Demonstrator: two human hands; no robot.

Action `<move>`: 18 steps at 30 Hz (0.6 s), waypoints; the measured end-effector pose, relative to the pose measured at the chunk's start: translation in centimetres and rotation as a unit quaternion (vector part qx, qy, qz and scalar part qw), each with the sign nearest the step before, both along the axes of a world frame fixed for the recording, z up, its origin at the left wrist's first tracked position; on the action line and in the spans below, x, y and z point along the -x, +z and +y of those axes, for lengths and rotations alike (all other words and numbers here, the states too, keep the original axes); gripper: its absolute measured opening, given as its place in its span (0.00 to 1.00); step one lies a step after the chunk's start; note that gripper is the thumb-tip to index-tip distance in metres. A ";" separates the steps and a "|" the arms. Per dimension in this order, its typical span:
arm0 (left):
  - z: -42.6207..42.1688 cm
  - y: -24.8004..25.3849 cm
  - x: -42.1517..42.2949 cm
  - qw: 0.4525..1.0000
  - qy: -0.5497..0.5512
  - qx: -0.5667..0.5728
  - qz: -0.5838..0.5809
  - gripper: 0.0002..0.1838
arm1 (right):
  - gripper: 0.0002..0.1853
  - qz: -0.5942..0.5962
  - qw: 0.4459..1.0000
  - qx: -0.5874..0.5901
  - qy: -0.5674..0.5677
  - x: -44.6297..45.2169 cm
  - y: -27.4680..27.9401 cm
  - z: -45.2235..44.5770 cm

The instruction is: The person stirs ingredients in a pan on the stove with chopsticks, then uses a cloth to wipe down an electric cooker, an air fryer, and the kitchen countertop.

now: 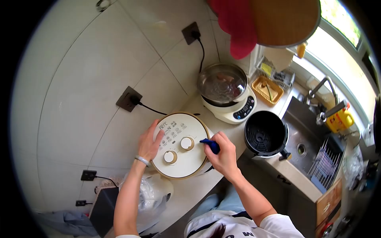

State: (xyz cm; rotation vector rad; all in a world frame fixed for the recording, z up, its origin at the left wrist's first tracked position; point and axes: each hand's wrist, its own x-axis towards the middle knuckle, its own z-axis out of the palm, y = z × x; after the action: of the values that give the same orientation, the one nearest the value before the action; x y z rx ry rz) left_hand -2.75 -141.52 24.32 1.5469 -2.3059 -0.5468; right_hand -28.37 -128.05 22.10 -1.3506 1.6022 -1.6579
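A round white appliance (174,137) with a gold rim, printed symbols and two knobs stands on the counter. My left hand (150,142), with a bracelet on its wrist, rests against the appliance's left edge, fingers apart and holding nothing. Pinched in my right hand (223,154) is a dark blue cloth (210,145), which touches the right side of the appliance's top near its rim.
A glass-lidded pot (223,83) sits on a white base behind. To the right are a black basket (265,133), a gold tray (260,93) and a sink (295,119) with a rack. Black cords run to wall sockets; a plastic-covered item (152,194) lies at lower left.
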 end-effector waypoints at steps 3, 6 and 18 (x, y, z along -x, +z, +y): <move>0.3 -0.1 0.1 0.999 -0.008 0.024 0.023 0.32 | 0.08 0.096 0.995 -0.003 0.020 1.4 0.6 -4.3; 0.9 0.7 0.5 0.999 0.019 0.028 -0.016 0.32 | 0.09 0.105 0.994 -0.003 0.038 1.4 1.5 -5.5; 1.2 0.7 0.3 0.999 0.027 0.032 -0.015 0.30 | 0.07 0.150 0.984 -0.023 0.092 2.1 2.1 -7.4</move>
State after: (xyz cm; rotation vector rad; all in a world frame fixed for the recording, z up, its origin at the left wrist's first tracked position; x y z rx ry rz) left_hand -3.01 -140.36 24.99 1.5926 -2.2719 -0.4351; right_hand -30.43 -135.41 24.19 -1.7326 1.6051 -1.3514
